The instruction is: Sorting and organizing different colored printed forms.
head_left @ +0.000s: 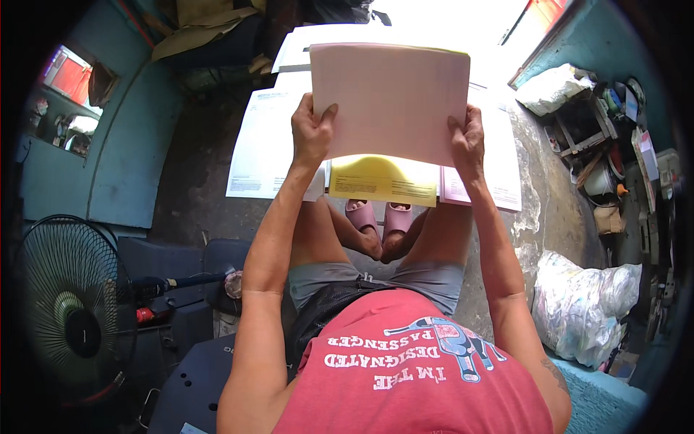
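Over the near edge of the table, whose top the papers are hiding, I am holding up a pale pink sheaf; my left hand is clamping its left edge and my right hand its right edge, both thumbs pressing on the side facing me. Under it, a yellow sheet is lying at the middle of the near edge, with white sheets reaching the near left corner and a pink sheet the near right corner. My slippers are showing below.
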`<state>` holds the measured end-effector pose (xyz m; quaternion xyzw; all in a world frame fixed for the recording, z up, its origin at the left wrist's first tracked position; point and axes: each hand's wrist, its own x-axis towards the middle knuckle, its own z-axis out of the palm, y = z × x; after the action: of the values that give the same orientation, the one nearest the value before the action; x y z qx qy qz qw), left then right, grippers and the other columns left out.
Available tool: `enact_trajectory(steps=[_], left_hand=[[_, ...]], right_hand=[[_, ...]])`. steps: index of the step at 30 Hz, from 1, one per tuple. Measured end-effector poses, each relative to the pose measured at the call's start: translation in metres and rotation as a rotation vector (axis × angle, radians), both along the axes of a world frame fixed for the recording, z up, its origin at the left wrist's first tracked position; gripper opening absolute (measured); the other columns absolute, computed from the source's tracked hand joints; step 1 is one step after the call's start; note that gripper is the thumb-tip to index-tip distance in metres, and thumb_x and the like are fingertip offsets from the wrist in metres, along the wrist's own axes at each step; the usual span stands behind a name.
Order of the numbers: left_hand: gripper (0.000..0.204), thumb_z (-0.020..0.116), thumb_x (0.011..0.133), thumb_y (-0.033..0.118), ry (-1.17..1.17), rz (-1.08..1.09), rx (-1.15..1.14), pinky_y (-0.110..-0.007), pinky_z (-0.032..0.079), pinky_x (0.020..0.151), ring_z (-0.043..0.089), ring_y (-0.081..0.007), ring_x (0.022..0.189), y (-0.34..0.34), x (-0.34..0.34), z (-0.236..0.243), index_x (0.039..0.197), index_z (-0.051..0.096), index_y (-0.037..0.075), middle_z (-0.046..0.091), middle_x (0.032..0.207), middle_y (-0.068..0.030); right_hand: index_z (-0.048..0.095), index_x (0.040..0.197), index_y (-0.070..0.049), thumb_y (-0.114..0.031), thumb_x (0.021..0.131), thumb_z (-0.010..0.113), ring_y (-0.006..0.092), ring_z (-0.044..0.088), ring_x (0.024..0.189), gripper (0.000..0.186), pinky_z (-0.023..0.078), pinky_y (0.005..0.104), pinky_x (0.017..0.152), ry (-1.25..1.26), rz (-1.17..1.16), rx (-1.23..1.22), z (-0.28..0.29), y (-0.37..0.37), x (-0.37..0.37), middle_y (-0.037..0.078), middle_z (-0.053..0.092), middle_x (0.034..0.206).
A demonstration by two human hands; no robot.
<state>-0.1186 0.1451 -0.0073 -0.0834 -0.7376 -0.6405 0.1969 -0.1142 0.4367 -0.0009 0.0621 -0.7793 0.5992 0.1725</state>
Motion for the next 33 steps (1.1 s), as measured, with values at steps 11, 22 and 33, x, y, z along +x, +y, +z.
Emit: enact_trajectory(steps=[11, 22, 33], left_hand=[[0.021, 0.067, 0.089, 0.016, -0.348, 0.245, -1.431, -0.041, 0.062, 0.074, 0.077, -0.03, 0.089, 0.076, -0.027, 0.0, 0.101, 0.076, 0.001, 0.076, 0.096, -0.0187], [0.017, 0.076, 0.088, 0.016, -0.036, 0.124, 0.175, -0.038, 0.058, 0.075, 0.07, -0.0181, 0.069, 0.042, -0.019, 0.043, 0.097, 0.08, 0.001, 0.077, 0.083, -0.0091], [0.086, 0.07, 0.084, -0.004, 0.123, -0.424, 0.201, -0.044, 0.048, 0.112, 0.053, -0.0255, 0.135, 0.072, 0.007, 0.032, 0.157, 0.029, 0.013, 0.057, 0.142, -0.0151]], right_hand=[[0.056, 0.13, 0.013, -0.013, 0.093, 0.059, 0.0334, 0.075, 0.085, 0.046, 0.062, 0.0418, 0.068, -0.194, -0.169, 1.207, -0.014, -0.034, -0.017, 0.022, 0.075, 0.097], [0.064, 0.11, 0.0, -0.016, 0.099, 0.065, 0.0177, 0.072, 0.077, 0.02, 0.059, 0.0308, 0.069, -0.166, 0.007, -0.299, 0.043, 0.072, -0.004, 0.011, 0.073, 0.092], [0.003, 0.16, 0.0, -0.015, 0.092, 0.073, 0.0309, 0.042, 0.14, 0.098, 0.031, 0.0425, 0.119, 0.252, 0.03, -0.143, 0.037, 0.092, 0.057, 0.024, 0.035, 0.154]])
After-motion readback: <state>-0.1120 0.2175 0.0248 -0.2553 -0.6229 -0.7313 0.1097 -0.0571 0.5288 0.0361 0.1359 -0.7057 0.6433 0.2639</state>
